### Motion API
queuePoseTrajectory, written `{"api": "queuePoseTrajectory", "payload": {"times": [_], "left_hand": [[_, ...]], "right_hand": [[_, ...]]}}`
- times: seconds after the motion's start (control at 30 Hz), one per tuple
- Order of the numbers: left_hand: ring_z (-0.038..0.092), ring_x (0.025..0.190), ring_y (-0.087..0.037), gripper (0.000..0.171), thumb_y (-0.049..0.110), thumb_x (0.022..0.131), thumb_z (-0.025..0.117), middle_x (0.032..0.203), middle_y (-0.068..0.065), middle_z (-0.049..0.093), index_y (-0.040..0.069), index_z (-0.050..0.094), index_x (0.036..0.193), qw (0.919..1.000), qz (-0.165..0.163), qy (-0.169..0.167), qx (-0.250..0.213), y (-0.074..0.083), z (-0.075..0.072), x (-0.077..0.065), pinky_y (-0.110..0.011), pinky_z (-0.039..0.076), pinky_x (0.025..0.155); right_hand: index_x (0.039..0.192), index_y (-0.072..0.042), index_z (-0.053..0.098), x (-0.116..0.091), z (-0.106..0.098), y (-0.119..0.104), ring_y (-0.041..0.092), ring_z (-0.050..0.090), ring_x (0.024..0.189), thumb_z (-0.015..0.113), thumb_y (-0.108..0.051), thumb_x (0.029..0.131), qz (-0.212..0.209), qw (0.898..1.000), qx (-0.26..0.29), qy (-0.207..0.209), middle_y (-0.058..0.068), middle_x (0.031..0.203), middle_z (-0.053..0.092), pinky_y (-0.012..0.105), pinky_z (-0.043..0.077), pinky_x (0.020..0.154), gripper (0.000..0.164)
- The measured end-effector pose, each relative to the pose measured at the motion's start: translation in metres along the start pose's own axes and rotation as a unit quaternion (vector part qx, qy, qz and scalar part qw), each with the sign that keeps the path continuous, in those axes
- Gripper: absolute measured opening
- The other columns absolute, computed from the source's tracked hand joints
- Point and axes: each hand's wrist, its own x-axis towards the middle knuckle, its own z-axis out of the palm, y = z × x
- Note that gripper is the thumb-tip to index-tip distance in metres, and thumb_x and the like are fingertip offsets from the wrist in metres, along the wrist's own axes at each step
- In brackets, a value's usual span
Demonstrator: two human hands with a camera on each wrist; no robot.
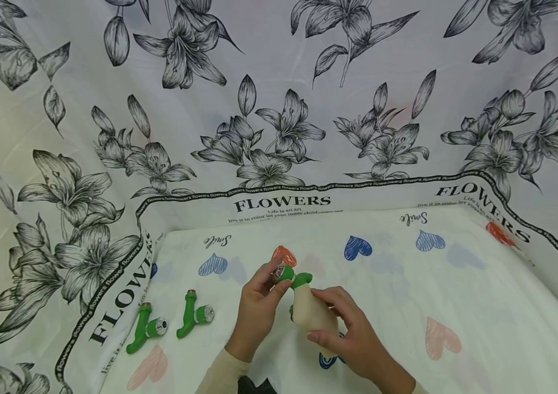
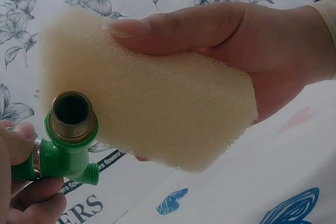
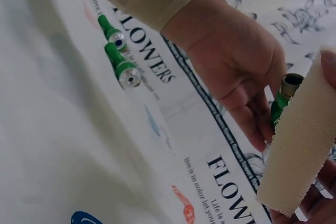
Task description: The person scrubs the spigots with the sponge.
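A green plastic tap (image 1: 300, 280) with a clear-looking knob is held by my left hand (image 1: 256, 306), thumb and fingers pinching it at the knob end. Its brass threaded inlet (image 2: 72, 121) faces the camera in the left wrist view. My right hand (image 1: 355, 339) grips a cream sponge block (image 1: 310, 313), thumb on one broad face and fingers behind the other. The sponge is right up against the tap, overlapping it in the right wrist view. Both things are held up over the cloth.
Two more green taps, a nearer one (image 1: 143, 331) and a farther one (image 1: 191, 317), lie on the left of the white heart-patterned cloth (image 1: 387, 306). A flower-printed curtain (image 1: 269, 65) rises behind and along the sides.
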Motion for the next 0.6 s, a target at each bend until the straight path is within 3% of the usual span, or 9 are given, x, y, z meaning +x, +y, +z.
{"api": "queuePoseTrajectory", "payload": {"times": [0.13,0.27,0.37,0.6], "left_hand": [[0.069,0.117,-0.029,0.042,0.004,0.104,0.074,0.138,-0.017,0.061,0.011,0.066,0.145,0.9995,-0.018,-0.016,-0.020,-0.0014,-0.0031,-0.0002,-0.037,0.059,0.102],[0.069,0.121,-0.031,0.041,0.003,0.103,0.076,0.144,-0.024,0.052,0.005,0.060,0.140,0.9913,-0.072,-0.018,-0.109,-0.0014,-0.0047,-0.0010,-0.045,0.057,0.104],[0.069,0.120,-0.030,0.045,-0.001,0.100,0.078,0.141,-0.027,0.050,-0.003,0.054,0.139,0.9826,-0.094,-0.018,-0.159,-0.0004,-0.0038,-0.0012,-0.049,0.056,0.105],[0.070,0.106,-0.023,0.046,-0.003,0.095,0.083,0.128,-0.020,0.062,-0.007,0.059,0.135,0.9847,-0.103,0.006,-0.140,0.0035,-0.0005,-0.0022,-0.042,0.060,0.100]], "right_hand": [[0.151,-0.022,0.062,-0.0008,-0.0007,-0.0007,0.022,0.061,0.116,0.087,-0.014,0.095,-0.021,1.000,-0.004,0.014,-0.001,0.134,0.064,0.037,0.061,0.091,0.062],[0.153,-0.021,0.060,-0.0008,-0.0030,-0.0039,0.022,0.061,0.117,0.087,-0.010,0.095,-0.031,0.999,0.000,0.029,0.000,0.136,0.062,0.036,0.061,0.094,0.064],[0.153,-0.022,0.059,0.0000,-0.0050,-0.0070,0.022,0.061,0.119,0.085,-0.010,0.096,-0.026,0.999,0.005,0.035,-0.001,0.137,0.062,0.034,0.060,0.096,0.064],[0.153,-0.020,0.059,0.0025,-0.0070,-0.0078,0.023,0.060,0.121,0.083,-0.008,0.097,-0.022,0.998,0.008,0.051,0.000,0.139,0.061,0.034,0.059,0.098,0.061]]}}
